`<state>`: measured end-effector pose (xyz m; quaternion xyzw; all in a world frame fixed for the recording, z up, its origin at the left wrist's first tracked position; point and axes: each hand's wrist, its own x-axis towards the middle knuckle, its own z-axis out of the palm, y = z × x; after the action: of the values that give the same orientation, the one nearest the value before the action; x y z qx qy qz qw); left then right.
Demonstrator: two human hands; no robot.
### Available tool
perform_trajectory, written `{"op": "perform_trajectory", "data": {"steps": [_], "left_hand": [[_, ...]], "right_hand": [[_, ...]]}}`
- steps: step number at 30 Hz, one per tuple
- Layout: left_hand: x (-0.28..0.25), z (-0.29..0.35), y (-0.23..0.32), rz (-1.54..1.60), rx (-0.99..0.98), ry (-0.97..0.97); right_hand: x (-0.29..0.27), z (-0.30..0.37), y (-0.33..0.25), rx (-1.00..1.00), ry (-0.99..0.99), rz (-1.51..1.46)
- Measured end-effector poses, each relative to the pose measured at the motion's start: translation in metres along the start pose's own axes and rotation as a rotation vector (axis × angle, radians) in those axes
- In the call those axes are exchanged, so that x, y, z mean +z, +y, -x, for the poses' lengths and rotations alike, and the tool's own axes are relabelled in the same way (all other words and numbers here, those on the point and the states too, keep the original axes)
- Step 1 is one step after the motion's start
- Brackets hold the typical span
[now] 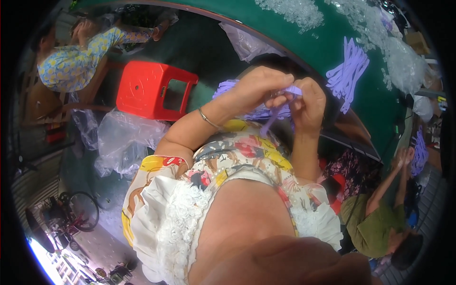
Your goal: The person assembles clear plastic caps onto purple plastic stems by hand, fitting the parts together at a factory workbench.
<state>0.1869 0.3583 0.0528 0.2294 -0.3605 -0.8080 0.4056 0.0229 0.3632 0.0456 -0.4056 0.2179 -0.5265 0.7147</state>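
Green table point(308, 50) is seen at upper right, clear plastic bag point(124, 137) at left; purple strap point(294, 90) is pinched by left hand point(263, 84) and right hand point(309, 103).

no text, label, brand, number or sign is legible. faint marks on the top of the red stool point(142, 95) are too indistinct to read.

the green counter point(308, 50) carries a loose bundle of purple strips point(348, 73), with heaps of clear plastic pieces point(295, 13) nearby.
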Motion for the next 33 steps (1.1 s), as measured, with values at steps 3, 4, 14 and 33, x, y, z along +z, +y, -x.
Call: {"op": "perform_trajectory", "data": {"steps": [3, 4, 14, 33], "left_hand": [[0.000, -0.002, 0.007, -0.037, 0.012, 0.009], [0.000, -0.002, 0.008, -0.110, 0.018, 0.036], [-0.033, 0.024, 0.051, -0.767, -0.130, -0.109], [-0.090, 0.029, -0.003, -1.438, 0.056, 0.162]], "right_hand": [[-0.003, -0.010, 0.003, -0.180, 0.063, 0.296], [-0.003, -0.015, 0.000, -0.307, 0.034, 0.568], [-0.035, 0.016, -0.037, -0.014, 0.092, 0.852], [-0.185, -0.082, -0.119, 0.126, 0.864, 1.830]]}}
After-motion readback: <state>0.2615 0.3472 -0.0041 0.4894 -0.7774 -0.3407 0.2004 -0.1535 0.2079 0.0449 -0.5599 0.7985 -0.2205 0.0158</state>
